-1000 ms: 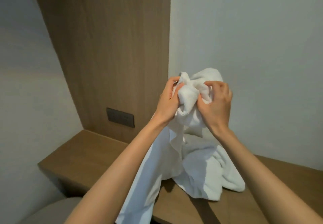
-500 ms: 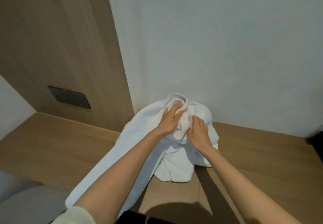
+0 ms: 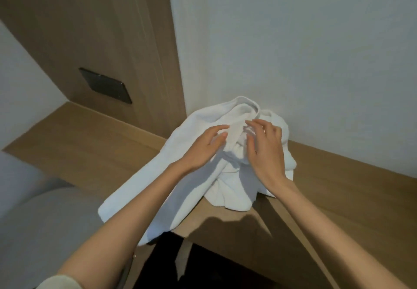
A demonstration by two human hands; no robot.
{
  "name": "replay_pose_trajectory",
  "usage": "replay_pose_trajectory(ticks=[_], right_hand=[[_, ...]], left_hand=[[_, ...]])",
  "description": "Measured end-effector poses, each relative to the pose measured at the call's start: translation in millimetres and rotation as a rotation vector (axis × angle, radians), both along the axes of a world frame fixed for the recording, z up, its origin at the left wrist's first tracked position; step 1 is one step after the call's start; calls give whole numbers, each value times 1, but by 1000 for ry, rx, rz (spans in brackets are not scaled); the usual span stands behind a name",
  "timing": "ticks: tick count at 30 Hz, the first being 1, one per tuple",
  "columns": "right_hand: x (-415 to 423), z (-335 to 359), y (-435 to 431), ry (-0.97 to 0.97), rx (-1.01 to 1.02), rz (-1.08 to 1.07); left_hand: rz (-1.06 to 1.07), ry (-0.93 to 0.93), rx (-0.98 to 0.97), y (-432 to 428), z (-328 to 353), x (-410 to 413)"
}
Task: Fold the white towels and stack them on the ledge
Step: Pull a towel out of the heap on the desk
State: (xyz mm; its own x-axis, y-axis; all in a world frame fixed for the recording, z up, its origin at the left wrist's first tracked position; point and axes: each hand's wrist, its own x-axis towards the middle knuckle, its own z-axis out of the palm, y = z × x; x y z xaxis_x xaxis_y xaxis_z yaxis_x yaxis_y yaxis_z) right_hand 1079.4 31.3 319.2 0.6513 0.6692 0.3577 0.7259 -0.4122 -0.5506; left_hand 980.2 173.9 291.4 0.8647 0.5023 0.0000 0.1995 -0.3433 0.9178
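Observation:
A crumpled white towel (image 3: 158,194) lies bunched on the wooden ledge (image 3: 90,148) against the white wall, and one long end hangs over the ledge's front edge. Whether the heap holds more than one towel I cannot tell. My left hand (image 3: 203,146) rests on top of the bunch with its fingers straight, fingertips at a raised fold. My right hand (image 3: 264,148) sits just right of it, fingers spread and relaxed over the same fold, gripping nothing.
A wood panel with a dark switch plate (image 3: 106,85) rises behind the ledge's left part. A grey cushioned seat (image 3: 33,221) stands at the lower left. Below the ledge's front edge is a dark gap (image 3: 203,266).
Both hands gripped the bunched towel up in the air, brought it down onto the ledge, and have now let go with the fingers opened out.

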Motion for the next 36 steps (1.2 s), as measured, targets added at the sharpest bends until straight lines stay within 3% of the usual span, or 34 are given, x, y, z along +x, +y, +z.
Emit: replay_pose_trajectory(ticks=[4,9,14,19,23,30,36], right_hand=[[-43,10,22,-79,-26,228],[-96,-27,60,-72,-276,489],[-141,-87,91,25,-746,625],[-161,-120,111,-222,-1043,619],[-161,-127,113,-378,-1042,587],[-163,-117,117,-377,-1017,629],[-138,-87,105,-392,-835,670]], left_hand=[[256,-6,176,12,-20,-82],[419,321,333,31,-71,-188],[380,639,241,32,-109,-248],[353,700,74,23,-132,-254],[474,643,77,26,-139,-246],[434,608,154,32,-139,-245],[446,373,325,40,-96,-236]])
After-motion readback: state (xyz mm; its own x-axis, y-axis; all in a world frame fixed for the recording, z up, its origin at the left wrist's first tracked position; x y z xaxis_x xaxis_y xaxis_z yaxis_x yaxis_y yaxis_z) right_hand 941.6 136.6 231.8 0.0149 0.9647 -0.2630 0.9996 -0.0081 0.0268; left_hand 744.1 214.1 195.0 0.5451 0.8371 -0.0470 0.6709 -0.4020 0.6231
